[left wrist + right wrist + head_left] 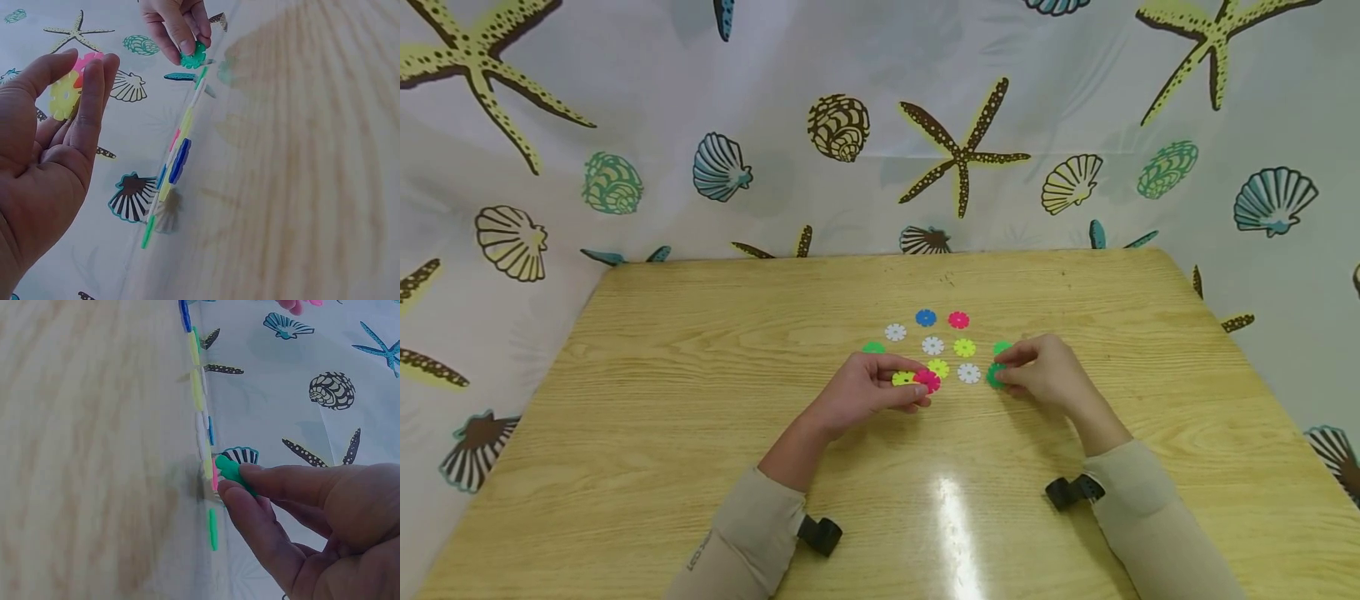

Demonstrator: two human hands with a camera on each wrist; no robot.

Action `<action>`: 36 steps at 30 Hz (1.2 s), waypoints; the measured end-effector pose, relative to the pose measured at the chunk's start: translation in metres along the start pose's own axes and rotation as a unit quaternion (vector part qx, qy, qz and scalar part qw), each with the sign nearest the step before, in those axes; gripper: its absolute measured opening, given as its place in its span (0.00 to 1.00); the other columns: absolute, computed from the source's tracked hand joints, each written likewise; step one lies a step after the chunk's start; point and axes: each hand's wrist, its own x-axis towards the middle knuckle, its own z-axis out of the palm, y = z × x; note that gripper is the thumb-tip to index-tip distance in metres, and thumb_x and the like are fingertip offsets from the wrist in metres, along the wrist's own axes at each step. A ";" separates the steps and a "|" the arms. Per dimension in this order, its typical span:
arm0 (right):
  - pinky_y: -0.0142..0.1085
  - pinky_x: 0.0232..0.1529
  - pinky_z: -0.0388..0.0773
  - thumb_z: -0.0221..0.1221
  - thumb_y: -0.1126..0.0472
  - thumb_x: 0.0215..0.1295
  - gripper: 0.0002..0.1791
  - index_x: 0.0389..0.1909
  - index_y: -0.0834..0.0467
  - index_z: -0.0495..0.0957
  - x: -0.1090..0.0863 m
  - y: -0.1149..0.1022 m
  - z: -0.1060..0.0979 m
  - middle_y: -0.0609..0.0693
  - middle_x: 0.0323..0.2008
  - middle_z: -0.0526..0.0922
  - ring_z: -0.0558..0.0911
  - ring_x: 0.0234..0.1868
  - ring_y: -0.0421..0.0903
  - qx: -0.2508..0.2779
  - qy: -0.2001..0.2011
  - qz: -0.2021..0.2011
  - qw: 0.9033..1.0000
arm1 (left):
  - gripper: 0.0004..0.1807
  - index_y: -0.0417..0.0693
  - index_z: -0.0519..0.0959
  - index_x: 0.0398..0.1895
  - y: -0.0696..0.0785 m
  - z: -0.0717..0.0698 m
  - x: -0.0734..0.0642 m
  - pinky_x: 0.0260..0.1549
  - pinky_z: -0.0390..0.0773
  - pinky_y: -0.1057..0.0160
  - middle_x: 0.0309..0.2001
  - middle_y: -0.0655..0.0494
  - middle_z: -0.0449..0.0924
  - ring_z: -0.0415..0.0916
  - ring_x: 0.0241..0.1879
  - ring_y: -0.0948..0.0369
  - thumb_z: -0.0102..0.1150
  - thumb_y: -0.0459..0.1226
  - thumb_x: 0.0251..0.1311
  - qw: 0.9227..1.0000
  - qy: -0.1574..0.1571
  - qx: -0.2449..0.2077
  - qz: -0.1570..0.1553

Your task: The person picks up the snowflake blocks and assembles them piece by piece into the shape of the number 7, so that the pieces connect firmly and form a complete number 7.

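My left hand (876, 387) pinches a pink notched disc (928, 382) and a yellow notched disc (61, 97) that overlap each other between thumb and fingers. In the right wrist view, my right hand (312, 519) pinches a green notched disc (234, 472) between thumb and fingertips. That hand is above the table, to the right of the loose discs. Nearest to it lie a light green disc (1002, 347) and a white disc (969, 373). A yellow disc (938, 367) lies just beyond the left hand's pink one.
More notched discs lie flat on the wooden table (715, 333): a blue disc (926, 317), a pink disc (958, 320), a yellow disc (965, 347), two white ones and a light green one (873, 347). A shell-patterned cloth (865, 50) hangs behind the table.
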 end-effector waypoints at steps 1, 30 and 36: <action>0.38 0.40 0.87 0.63 0.67 0.66 0.11 0.48 0.66 0.83 -0.001 -0.001 -0.001 0.61 0.44 0.80 0.87 0.36 0.47 0.002 0.001 -0.002 1.000 | 0.20 0.36 0.80 0.57 0.000 0.000 0.000 0.45 0.86 0.54 0.39 0.40 0.88 0.86 0.43 0.41 0.66 0.32 0.62 1.000 0.000 0.000 0.001; 0.46 0.46 0.86 0.63 0.67 0.67 0.14 0.51 0.68 0.82 -0.014 -0.024 0.002 0.62 0.51 0.80 0.89 0.38 0.45 0.122 -0.044 -0.047 0.990 | 0.18 0.40 0.81 0.55 0.003 0.003 0.000 0.47 0.85 0.59 0.41 0.43 0.89 0.84 0.48 0.40 0.66 0.34 0.62 0.999 0.029 -0.006 -0.014; 0.46 0.47 0.85 0.63 0.67 0.67 0.16 0.53 0.70 0.81 -0.018 -0.028 0.002 0.63 0.51 0.80 0.88 0.39 0.43 0.128 -0.052 -0.056 0.989 | 0.18 0.40 0.81 0.56 0.001 0.002 0.000 0.48 0.85 0.59 0.41 0.42 0.89 0.84 0.48 0.40 0.66 0.34 0.62 1.000 0.027 -0.007 -0.013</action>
